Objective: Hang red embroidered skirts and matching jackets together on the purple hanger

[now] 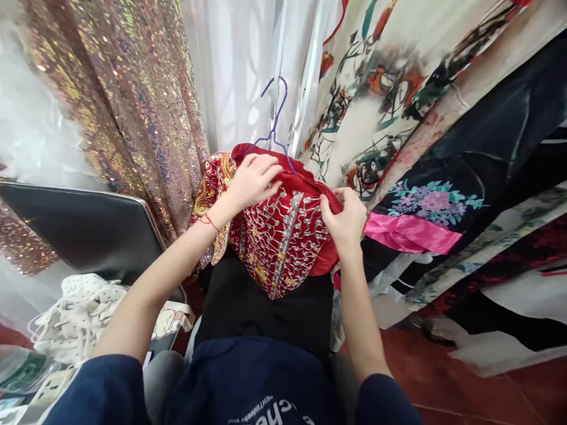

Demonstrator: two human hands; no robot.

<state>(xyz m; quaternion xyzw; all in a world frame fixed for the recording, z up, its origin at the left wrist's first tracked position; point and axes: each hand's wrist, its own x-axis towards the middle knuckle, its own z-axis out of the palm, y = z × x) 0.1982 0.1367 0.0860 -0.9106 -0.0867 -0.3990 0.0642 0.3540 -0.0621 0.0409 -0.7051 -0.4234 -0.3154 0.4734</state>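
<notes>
A red bodice (283, 242) with silver and gold beaded embroidery lies in front of me, over the black cloth on my lap. A purple wire hanger (273, 131) stands up from its top opening, the hook uppermost and its lower part inside the red lining. My left hand (256, 180) rests over the upper edge beside the hanger, fingers apart and slightly bent. At the right edge, my right hand (348, 219) pinches the red fabric between thumb and fingers. Gold-trimmed red fabric (215, 189) bunches at the bodice's left side.
Sequined cloth (146, 82) and white drapes (234, 71) hang ahead. Floral garments (390, 88) and a black one with pink trim (411, 233) hang at the right. A black chair back (84, 227) stands left, near a white dotted bag (80, 313) and a plastic container (22, 369).
</notes>
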